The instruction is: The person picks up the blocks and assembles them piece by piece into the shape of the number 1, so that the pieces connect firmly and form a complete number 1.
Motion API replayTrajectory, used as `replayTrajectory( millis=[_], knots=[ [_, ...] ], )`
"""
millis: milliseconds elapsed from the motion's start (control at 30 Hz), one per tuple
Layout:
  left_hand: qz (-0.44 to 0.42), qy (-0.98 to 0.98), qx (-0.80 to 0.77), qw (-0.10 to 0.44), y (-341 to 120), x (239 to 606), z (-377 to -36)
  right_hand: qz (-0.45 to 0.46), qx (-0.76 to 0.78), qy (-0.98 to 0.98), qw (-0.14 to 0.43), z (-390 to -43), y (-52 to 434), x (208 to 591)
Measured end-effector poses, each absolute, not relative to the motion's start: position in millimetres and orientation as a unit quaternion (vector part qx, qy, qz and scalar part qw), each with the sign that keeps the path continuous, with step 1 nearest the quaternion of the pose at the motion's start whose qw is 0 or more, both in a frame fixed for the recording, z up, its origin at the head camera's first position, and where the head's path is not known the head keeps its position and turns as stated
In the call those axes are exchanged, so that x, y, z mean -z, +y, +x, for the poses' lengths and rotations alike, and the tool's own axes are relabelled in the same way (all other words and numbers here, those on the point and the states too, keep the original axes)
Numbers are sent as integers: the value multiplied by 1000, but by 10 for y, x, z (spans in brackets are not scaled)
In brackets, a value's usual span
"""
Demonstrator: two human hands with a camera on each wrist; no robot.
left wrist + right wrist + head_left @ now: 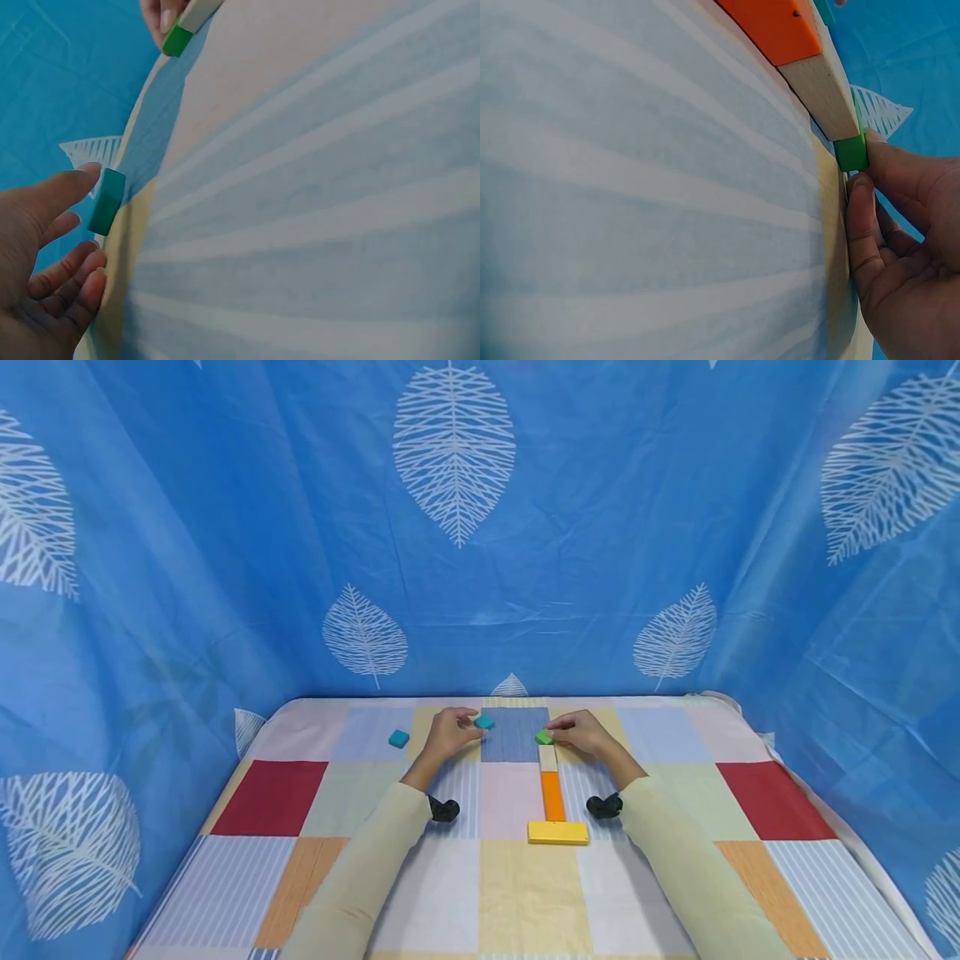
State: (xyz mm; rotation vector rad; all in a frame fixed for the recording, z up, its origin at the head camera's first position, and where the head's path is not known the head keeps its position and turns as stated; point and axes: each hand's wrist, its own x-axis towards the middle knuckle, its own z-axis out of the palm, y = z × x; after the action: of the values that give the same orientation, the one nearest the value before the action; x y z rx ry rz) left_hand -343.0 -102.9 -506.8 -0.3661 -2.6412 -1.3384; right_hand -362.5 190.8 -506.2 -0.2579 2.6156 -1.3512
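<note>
A small teal block [484, 722] lies on the patchwork cloth, and one fingertip of my left hand [471, 727] touches its end. In the left wrist view the other fingers [71, 274] hang loosely curled, apart from the teal block [106, 201]. My right hand [557, 735] pinches a small green block [543, 737] against the far end of a cream block [548, 757]. Behind the cream block, toward me, come an orange block [552, 795] and a yellow bar [557, 832] lying crosswise. The right wrist view shows the green block [850, 152] butted to the cream block [829, 94].
A second teal block [398, 738] lies to the left of my left hand. The table [780, 810] is covered by a patchwork cloth. Blue leaf-print curtains [450, 527] close in the back and both sides.
</note>
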Motion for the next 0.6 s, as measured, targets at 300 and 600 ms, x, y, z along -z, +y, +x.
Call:
replayTrajectory(
  millis=[300, 600],
  knots=[
    [-67, -888, 442, 112, -961, 5217, -3489, -83, 459, 879, 96, -3634, 1900, 5058],
    [-41, -886, 445, 123, -918, 5252, -3476, -71, 452, 884, 97, -3641, 1895, 5067]
  ],
)
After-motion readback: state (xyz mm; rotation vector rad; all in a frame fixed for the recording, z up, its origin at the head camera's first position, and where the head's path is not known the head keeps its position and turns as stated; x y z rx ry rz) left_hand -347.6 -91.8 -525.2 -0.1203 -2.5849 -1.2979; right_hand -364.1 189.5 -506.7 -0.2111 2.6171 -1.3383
